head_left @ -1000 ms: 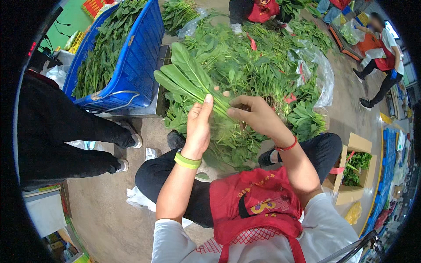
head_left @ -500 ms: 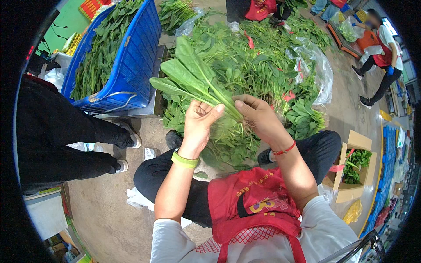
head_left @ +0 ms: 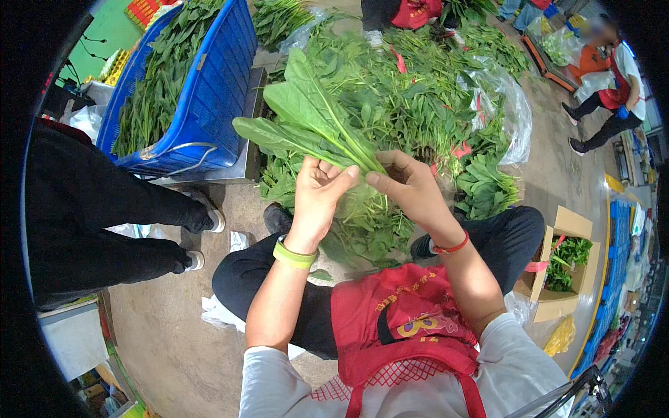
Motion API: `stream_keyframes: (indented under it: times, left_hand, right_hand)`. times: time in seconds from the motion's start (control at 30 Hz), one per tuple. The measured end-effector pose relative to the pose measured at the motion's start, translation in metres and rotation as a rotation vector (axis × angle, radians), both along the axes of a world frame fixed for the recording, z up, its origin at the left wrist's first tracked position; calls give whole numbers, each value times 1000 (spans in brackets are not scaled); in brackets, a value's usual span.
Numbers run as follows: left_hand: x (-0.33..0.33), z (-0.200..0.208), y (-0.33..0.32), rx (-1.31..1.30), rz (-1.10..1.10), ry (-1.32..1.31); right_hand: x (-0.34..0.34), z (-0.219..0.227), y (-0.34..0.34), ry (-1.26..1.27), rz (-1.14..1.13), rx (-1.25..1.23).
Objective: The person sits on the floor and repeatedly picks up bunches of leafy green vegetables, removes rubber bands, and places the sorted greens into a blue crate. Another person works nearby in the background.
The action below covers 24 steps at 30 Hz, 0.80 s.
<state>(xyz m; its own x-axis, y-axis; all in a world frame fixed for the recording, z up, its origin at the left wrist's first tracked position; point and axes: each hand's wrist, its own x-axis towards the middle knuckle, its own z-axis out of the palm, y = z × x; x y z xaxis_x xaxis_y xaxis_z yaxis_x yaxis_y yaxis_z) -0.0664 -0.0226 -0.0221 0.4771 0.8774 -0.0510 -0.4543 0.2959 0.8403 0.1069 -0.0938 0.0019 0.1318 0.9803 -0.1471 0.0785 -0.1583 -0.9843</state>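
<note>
Between my two hands is a small bunch of spinach [head_left: 306,111], its broad leaves pointing up and to the left. My left hand [head_left: 320,191] is closed around the stalks, thumb on top. At the lower end of the stalks, my right hand [head_left: 404,181] pinches them between thumb and fingers, covering the root end. Under and beyond both hands spreads a big heap of loose leafy greens [head_left: 418,104] on the floor, with red ties among them.
Far left, a blue crate [head_left: 216,90] full of greens stands on a metal platform. Someone in black trousers [head_left: 104,216] stands at my left. Clear plastic [head_left: 512,118] lies on the heap's right side. A cardboard box [head_left: 566,272] holding greens sits at right; another person [head_left: 613,83] stands beyond.
My right hand has slid slightly up and left along the stalks, its fingers now over their lower end. The bunch has shifted a little; the person at far right has moved slightly.
</note>
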Motion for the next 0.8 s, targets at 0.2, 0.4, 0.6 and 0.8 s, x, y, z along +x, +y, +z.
stream_keyframes:
  times: [0.2, 0.4, 0.6, 0.8]
  left_hand:
    - [6, 4, -5, -5, 37, 7]
    - [2, -7, -1, -213, -35, -253]
    - [4, 13, -6, -139, -174, -242]
    - [0, 15, -2, -78, -208, -236]
  right_hand:
    - [-16, -14, 3, 248, -278, 99]
    - [-26, -10, 0, 264, -332, 141]
    - [-38, -18, -16, -464, -342, 548]
    - [-38, -12, -25, -280, -304, 487]
